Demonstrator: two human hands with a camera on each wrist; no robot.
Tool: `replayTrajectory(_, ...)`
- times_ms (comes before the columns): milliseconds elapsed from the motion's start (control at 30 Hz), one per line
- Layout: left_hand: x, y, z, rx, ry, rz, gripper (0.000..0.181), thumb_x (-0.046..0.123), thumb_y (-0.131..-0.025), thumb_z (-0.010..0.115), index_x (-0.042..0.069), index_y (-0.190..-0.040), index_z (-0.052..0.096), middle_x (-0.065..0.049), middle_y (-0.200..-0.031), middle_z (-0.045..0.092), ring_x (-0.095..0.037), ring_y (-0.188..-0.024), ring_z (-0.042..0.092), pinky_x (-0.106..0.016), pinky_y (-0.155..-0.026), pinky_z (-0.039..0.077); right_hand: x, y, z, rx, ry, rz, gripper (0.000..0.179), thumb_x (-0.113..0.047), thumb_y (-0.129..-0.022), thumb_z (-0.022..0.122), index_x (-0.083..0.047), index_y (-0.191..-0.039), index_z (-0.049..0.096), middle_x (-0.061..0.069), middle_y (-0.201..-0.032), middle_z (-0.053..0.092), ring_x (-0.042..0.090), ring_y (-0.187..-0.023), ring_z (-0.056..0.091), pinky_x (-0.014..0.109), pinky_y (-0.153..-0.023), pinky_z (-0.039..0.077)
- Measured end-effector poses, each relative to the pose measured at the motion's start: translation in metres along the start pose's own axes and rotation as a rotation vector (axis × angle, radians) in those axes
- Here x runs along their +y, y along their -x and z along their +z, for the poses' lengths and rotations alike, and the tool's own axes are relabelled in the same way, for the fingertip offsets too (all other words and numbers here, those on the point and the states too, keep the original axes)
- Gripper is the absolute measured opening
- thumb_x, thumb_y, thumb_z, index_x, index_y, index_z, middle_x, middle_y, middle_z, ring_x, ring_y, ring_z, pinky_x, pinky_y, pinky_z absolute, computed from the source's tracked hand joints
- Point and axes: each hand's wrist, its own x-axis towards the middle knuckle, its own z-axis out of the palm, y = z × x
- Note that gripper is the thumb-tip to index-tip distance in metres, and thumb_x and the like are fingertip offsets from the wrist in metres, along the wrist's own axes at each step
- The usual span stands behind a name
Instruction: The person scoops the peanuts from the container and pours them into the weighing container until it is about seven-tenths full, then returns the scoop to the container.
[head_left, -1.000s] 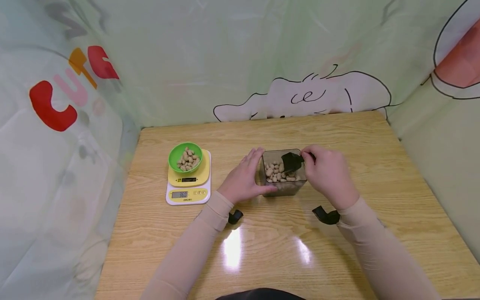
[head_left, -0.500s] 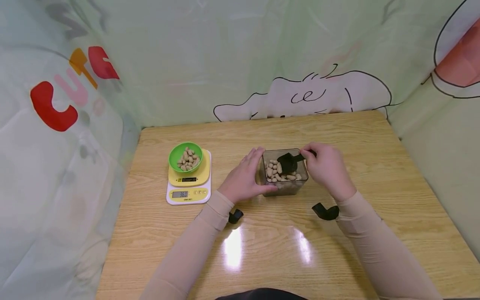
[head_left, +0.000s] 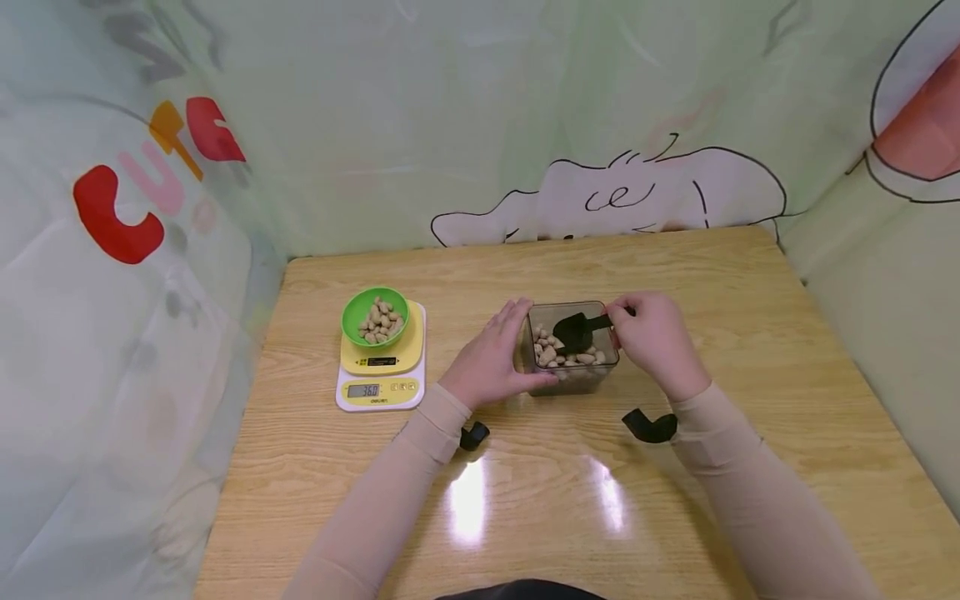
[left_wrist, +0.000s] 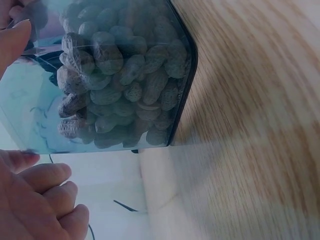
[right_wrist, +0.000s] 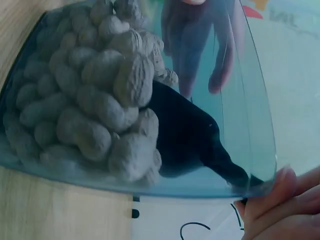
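A clear grey square container (head_left: 573,379) stands on the table, part-filled with unshelled peanuts (left_wrist: 132,87). My left hand (head_left: 491,354) holds its left side, thumb across the front wall and fingertips by the back left corner. The right hand (head_left: 652,337) grips the handle of a small black scoop (head_left: 574,333) at the container's right rim. Inside, the scoop's head presses against the peanuts, as the right wrist view shows through the wall. From the head view I cannot tell whether any peanuts lie in it.
Left of the container, a yellow and white kitchen scale (head_left: 381,375) bears a green bowl (head_left: 351,315) with several peanuts in it. Its display reads about 36.0. Printed curtains (head_left: 480,108) hang behind and beside the wooden table (head_left: 547,492).
The scoop's head has shifted left and lower into the peanuts, and its handle now shows over the rim. The left hand keeps its place on the container. The view has shifted slightly.
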Motion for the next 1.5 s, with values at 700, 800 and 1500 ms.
replayTrajectory(700,-0.004,-0.001,0.005,0.015,0.004,0.028,0.123,0.068,-0.087,0.080,0.015,-0.174,0.012,-0.009,-0.181,0.021,-0.026,-0.169,0.019,-0.045,-0.136,0.029,-0.001,0.007,0.014,0.037,-0.045,0.047,0.039,-0.022,-0.113,0.042,-0.002,-0.120,0.075,0.016,-0.071,0.071,0.022,-0.048,0.053,0.035,-0.044,0.045)
replayTrajectory(800,-0.004,-0.001,0.005,0.010,0.002,0.024,0.123,0.069,-0.088,0.079,0.016,-0.174,0.011,-0.008,-0.182,0.020,-0.026,-0.169,0.019,-0.045,-0.136,0.029,0.000,0.006,0.013,0.012,-0.052,0.046,0.036,-0.023,-0.115,0.044,-0.004,-0.121,0.075,0.016,-0.072,0.070,0.021,-0.050,0.054,0.035,-0.047,0.046)
replayTrajectory(1500,-0.009,-0.002,0.007,0.019,0.026,0.015,0.121,0.070,-0.087,0.079,0.018,-0.174,0.013,-0.008,-0.181,0.022,-0.027,-0.169,0.021,-0.048,-0.135,0.031,-0.006,-0.009,0.008,-0.171,-0.083,0.008,0.030,-0.018,-0.114,0.051,-0.004,-0.126,0.075,0.011,-0.079,0.076,0.012,-0.050,0.045,0.028,-0.043,0.036)
